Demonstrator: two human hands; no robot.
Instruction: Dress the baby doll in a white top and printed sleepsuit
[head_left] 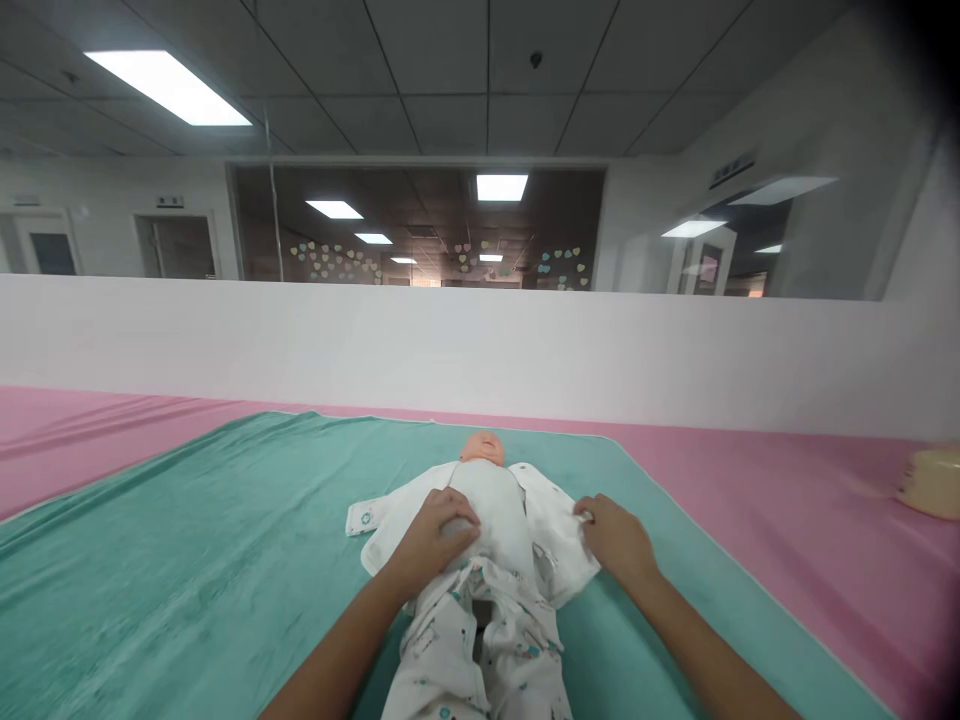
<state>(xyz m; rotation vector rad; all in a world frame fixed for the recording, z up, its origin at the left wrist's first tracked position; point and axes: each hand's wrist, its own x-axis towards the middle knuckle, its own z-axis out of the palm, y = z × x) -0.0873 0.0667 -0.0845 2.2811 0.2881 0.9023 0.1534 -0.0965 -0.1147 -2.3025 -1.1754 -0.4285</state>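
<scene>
A baby doll (484, 447) lies on its back on a teal blanket (187, 550), head pointing away from me. Its white baby shirt (551, 510) is spread open at both sides, with a small print on the left cuff. White patterned pants (442, 650) cover its legs. My left hand (435, 537) rests on the left side of the doll's torso, fingers curved and thumb apart. On the other side, my right hand (619, 540) pinches the outer edge of the shirt's right part between thumb and fingers.
Pink cloth (810, 530) shows beyond the blanket on both sides. A low white wall (450, 340) stands behind it. At the far right edge sits a pale yellow rounded object (932, 482), partly cut off. Windows and doorways lie beyond the wall.
</scene>
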